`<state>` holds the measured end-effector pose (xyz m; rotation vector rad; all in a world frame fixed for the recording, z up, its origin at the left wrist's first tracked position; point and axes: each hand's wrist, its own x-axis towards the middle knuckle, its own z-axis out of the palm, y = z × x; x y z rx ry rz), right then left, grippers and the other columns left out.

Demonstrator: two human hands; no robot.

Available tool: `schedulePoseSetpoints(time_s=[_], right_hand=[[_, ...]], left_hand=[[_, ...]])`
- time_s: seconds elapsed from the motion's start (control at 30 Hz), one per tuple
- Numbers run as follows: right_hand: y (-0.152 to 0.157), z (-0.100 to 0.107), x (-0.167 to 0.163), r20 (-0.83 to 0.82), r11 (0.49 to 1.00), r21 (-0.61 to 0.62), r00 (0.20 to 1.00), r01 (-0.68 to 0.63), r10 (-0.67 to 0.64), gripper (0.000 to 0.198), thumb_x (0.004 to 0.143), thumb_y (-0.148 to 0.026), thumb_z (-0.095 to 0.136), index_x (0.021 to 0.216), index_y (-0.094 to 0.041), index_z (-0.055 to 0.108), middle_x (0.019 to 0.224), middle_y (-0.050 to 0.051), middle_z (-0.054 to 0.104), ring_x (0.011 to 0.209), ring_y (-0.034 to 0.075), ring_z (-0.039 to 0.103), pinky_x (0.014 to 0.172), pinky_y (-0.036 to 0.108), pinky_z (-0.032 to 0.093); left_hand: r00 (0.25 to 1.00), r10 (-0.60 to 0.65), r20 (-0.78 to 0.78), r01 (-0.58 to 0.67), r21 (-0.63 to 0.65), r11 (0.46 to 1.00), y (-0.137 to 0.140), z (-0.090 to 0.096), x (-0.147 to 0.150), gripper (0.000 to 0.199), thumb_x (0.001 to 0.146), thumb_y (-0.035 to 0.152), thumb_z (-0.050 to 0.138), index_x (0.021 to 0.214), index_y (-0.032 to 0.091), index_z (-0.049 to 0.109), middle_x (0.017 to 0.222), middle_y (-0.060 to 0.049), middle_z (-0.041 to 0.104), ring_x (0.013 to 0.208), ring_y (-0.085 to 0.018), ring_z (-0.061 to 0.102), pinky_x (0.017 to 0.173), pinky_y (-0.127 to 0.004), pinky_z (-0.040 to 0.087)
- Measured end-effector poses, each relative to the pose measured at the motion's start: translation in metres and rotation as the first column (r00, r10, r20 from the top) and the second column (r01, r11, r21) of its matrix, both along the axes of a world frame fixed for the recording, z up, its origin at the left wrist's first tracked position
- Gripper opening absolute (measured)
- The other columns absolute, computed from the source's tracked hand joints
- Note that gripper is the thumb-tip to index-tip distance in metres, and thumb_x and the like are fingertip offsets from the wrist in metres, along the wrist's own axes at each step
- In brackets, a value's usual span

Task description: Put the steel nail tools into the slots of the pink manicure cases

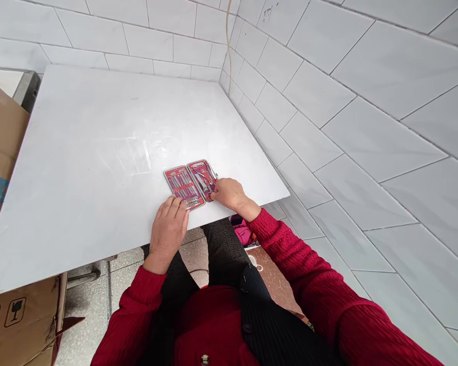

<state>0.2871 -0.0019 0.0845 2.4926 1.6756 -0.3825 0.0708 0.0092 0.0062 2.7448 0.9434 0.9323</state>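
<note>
An unfolded manicure set [183, 187] with a red lining lies near the front edge of the white table. Its left half holds a row of several slim metal tools. In the right half [202, 175] are small scissors and clippers. My left hand [169, 226] rests on the table with its fingers stretched out, the tips at the case's near left edge. Curled over the right half's near right side, my right hand [229, 194] has thumb and fingers pinched together. Whatever they pinch, if anything, is hidden.
The white tabletop [99, 122] reaches back to tiled walls [290, 112] behind and on the right. Cardboard boxes [19, 325] stand at the left, below and beside the table. A cable [229, 46] hangs down the corner. Something pink [243, 233] lies under the table's edge.
</note>
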Motion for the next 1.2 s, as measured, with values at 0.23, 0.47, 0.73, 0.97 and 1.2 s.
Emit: schedulePoseSetpoints(time_s=[0.23, 0.47, 0.73, 0.97, 1.2], right_hand=[[-0.017, -0.007, 0.011, -0.109, 0.984, 0.175, 0.994, 0.029, -0.010, 0.018, 0.088, -0.033, 0.066, 0.077, -0.020, 0.072, 0.083, 0.007, 0.075, 0.079, 0.021, 0.067, 0.065, 0.029, 0.040], [-0.035, -0.047, 0.061, -0.441, 0.775, 0.554, 0.897, 0.303, -0.036, 0.018, 0.088, -0.034, 0.060, 0.076, -0.021, 0.063, 0.066, -0.001, 0.066, 0.060, 0.014, 0.056, 0.063, 0.026, 0.039], [-0.034, -0.074, 0.080, -0.510, 0.689, 0.600, 0.858, 0.407, -0.063, 0.016, 0.083, -0.034, 0.060, 0.073, -0.021, 0.060, 0.064, -0.002, 0.062, 0.059, 0.014, 0.051, 0.062, 0.026, 0.036], [-0.038, -0.073, 0.082, -0.514, 0.719, 0.590, 0.858, 0.368, -0.018, 0.016, 0.084, -0.033, 0.057, 0.077, -0.020, 0.062, 0.067, -0.003, 0.062, 0.062, 0.013, 0.053, 0.065, 0.024, 0.037], [-0.041, -0.072, 0.083, -0.547, 0.709, 0.589, 0.837, 0.388, -0.003, 0.017, 0.084, -0.034, 0.058, 0.077, -0.020, 0.064, 0.069, -0.002, 0.064, 0.066, 0.014, 0.056, 0.066, 0.025, 0.039]], left_hand=[[1.000, 0.000, -0.005, 0.000, 0.014, 1.000, -0.001, 0.001, 0.000, 0.031, 0.105, 0.025, 0.043, 0.124, 0.013, 0.064, 0.127, -0.018, 0.067, 0.131, -0.034, 0.056, 0.106, -0.052, 0.050], [0.999, 0.017, 0.037, -0.018, 0.009, 1.000, -0.002, 0.000, -0.001, 0.030, 0.104, 0.024, 0.045, 0.125, 0.013, 0.064, 0.133, -0.018, 0.065, 0.133, -0.033, 0.056, 0.108, -0.051, 0.049], [0.992, 0.117, 0.048, -0.117, 0.008, 0.993, -0.002, 0.003, -0.003, 0.030, 0.104, 0.026, 0.043, 0.124, 0.014, 0.063, 0.136, -0.018, 0.064, 0.135, -0.032, 0.054, 0.110, -0.051, 0.045], [0.979, 0.202, -0.018, -0.202, -0.014, 0.979, -0.005, 0.003, -0.014, 0.037, 0.105, 0.039, 0.043, 0.127, 0.017, 0.063, 0.135, -0.017, 0.065, 0.133, -0.033, 0.055, 0.112, -0.053, 0.043], [0.975, 0.198, -0.106, -0.202, -0.033, 0.979, -0.006, 0.009, -0.008, 0.051, 0.102, 0.053, 0.046, 0.136, 0.016, 0.056, 0.140, -0.018, 0.061, 0.135, -0.034, 0.052, 0.113, -0.053, 0.039]])
